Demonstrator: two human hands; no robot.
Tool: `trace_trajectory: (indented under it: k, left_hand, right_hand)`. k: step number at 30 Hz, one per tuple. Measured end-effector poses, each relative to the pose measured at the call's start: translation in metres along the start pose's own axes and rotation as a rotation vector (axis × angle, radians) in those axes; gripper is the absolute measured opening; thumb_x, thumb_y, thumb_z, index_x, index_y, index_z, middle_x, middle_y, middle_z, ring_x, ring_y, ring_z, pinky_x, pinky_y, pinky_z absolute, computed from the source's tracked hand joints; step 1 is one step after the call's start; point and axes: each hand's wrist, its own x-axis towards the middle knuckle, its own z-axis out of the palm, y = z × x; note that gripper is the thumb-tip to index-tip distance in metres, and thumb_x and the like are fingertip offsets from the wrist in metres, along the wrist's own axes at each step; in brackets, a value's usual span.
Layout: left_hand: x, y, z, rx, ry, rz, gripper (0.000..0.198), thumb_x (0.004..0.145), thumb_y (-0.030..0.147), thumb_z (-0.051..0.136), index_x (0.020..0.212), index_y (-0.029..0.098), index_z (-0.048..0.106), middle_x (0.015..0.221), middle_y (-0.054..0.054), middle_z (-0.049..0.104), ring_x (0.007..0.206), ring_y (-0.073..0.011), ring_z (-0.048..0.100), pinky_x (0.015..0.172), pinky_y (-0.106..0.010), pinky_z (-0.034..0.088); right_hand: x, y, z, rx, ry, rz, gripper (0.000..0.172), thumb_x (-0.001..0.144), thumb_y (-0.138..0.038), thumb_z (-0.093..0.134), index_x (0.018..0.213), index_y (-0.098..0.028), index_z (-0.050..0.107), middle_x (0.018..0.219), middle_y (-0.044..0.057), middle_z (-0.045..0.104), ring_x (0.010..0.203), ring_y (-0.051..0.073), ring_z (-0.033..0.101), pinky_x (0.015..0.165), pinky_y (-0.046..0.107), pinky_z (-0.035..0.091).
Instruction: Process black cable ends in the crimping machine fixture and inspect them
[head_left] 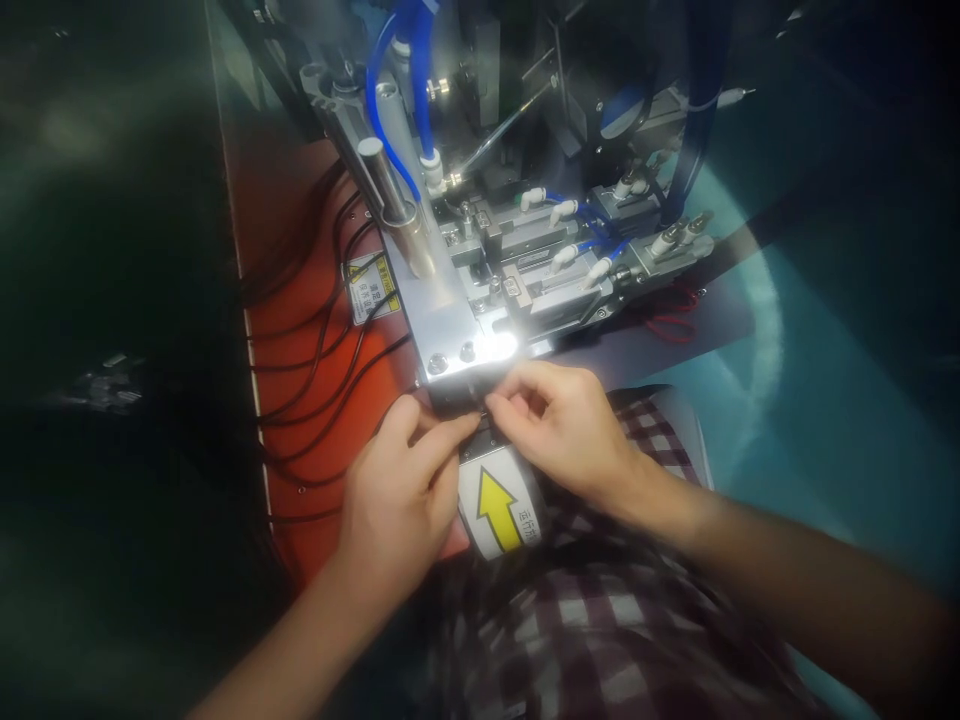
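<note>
1. Fingertips of my left hand (397, 490) and right hand (570, 430) meet, both pinching a small dark part (480, 407) at the shiny metal plate (450, 330) front edge.
2. Steady, light pinch seems best, centred above the white yellow-arrow label (499, 510).

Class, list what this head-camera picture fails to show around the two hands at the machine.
Head view: whatever the left hand and right hand pinch at the metal plate is tiny and covered by fingertips; each grip's state is unclear.
Head view: the plate's near corner is washed out by glare.
Head view: the arrow label carries text too small and blurred to read.
Head view: the far left is too dark.
</note>
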Motion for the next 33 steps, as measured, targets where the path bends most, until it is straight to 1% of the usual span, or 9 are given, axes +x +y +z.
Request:
trace_trajectory:
  k: [3, 7, 9, 14, 19, 22, 25, 28, 33]
  left_hand:
    - [0.000, 0.000, 0.000, 0.001, -0.001, -0.003, 0.026, 0.087, 0.008, 0.052, 0.104, 0.017, 0.069, 0.082, -0.001, 0.051, 0.072, -0.0110, 0.053, 0.060, -0.023, 0.045]
    - [0.001, 0.001, 0.001, -0.002, -0.003, -0.001, 0.025, 0.086, 0.007, 0.052, 0.103, 0.015, 0.069, 0.081, -0.001, 0.050, 0.073, -0.0111, 0.054, 0.059, -0.023, 0.044]
    - [0.001, 0.001, 0.001, -0.003, -0.003, 0.002, 0.025, 0.086, 0.007, 0.052, 0.103, 0.014, 0.069, 0.080, -0.001, 0.050, 0.073, -0.0111, 0.054, 0.060, -0.023, 0.045]
    - [0.002, 0.001, 0.001, -0.006, 0.005, 0.006, 0.026, 0.086, 0.006, 0.051, 0.102, 0.015, 0.069, 0.081, -0.001, 0.051, 0.074, -0.0113, 0.055, 0.061, -0.023, 0.046]
    - [0.002, 0.001, 0.000, 0.002, -0.001, -0.007, 0.027, 0.086, 0.007, 0.051, 0.103, 0.018, 0.069, 0.081, -0.001, 0.051, 0.073, -0.0113, 0.055, 0.060, -0.023, 0.046]
    - [0.002, 0.001, 0.000, -0.003, 0.002, -0.012, 0.026, 0.087, 0.008, 0.051, 0.103, 0.018, 0.069, 0.081, -0.001, 0.051, 0.074, -0.0119, 0.055, 0.061, -0.024, 0.046]
    - [0.001, 0.001, 0.000, -0.001, 0.008, -0.009, 0.026, 0.087, 0.009, 0.051, 0.102, 0.019, 0.069, 0.080, 0.000, 0.050, 0.074, -0.0118, 0.056, 0.060, -0.023, 0.046]
    - [0.002, 0.001, 0.000, 0.000, 0.011, 0.001, 0.025, 0.086, 0.008, 0.051, 0.102, 0.016, 0.069, 0.079, -0.001, 0.050, 0.073, -0.0117, 0.055, 0.060, -0.023, 0.046]
    - [0.002, 0.001, 0.001, 0.002, 0.003, 0.007, 0.025, 0.086, 0.006, 0.052, 0.102, 0.012, 0.070, 0.080, -0.002, 0.050, 0.072, -0.0111, 0.054, 0.060, -0.023, 0.045]
  right_hand:
    - [-0.003, 0.005, 0.004, 0.081, 0.066, -0.010, 0.010, 0.077, -0.016, 0.059, 0.067, -0.018, 0.061, 0.058, -0.003, 0.054, 0.054, 0.011, 0.048, 0.056, 0.023, 0.039]
    - [-0.004, 0.008, 0.005, 0.133, 0.048, 0.000, 0.008, 0.080, -0.020, 0.060, 0.074, -0.017, 0.064, 0.062, -0.002, 0.058, 0.056, 0.011, 0.051, 0.058, 0.024, 0.041]
    - [-0.003, 0.007, 0.004, 0.124, 0.044, -0.016, 0.008, 0.081, -0.022, 0.061, 0.077, -0.017, 0.065, 0.062, -0.002, 0.058, 0.057, 0.012, 0.052, 0.059, 0.024, 0.041]
    - [-0.001, 0.002, 0.005, 0.015, 0.029, -0.039, 0.010, 0.080, -0.017, 0.058, 0.071, -0.018, 0.061, 0.055, -0.004, 0.051, 0.055, 0.011, 0.048, 0.056, 0.023, 0.037]
    - [-0.004, 0.004, 0.007, -0.010, 0.058, -0.066, 0.008, 0.081, -0.018, 0.057, 0.073, -0.018, 0.058, 0.059, -0.004, 0.052, 0.055, 0.010, 0.047, 0.055, 0.024, 0.036]
    - [-0.008, 0.009, 0.008, 0.103, 0.022, 0.023, 0.009, 0.083, -0.021, 0.056, 0.074, -0.018, 0.058, 0.058, -0.004, 0.049, 0.054, 0.010, 0.045, 0.054, 0.023, 0.036]
    - [-0.010, 0.015, 0.007, 0.309, -0.028, 0.160, 0.010, 0.083, -0.024, 0.056, 0.077, -0.018, 0.059, 0.061, -0.003, 0.051, 0.054, 0.010, 0.046, 0.053, 0.023, 0.039]
    - [-0.009, 0.018, 0.005, 0.493, -0.083, 0.290, 0.013, 0.082, -0.028, 0.059, 0.076, -0.016, 0.060, 0.062, -0.003, 0.053, 0.056, 0.010, 0.047, 0.054, 0.023, 0.041]
    - [-0.004, 0.016, 0.002, 0.631, -0.144, 0.390, 0.016, 0.081, -0.030, 0.061, 0.076, -0.015, 0.060, 0.064, -0.002, 0.056, 0.059, 0.010, 0.051, 0.057, 0.023, 0.044]
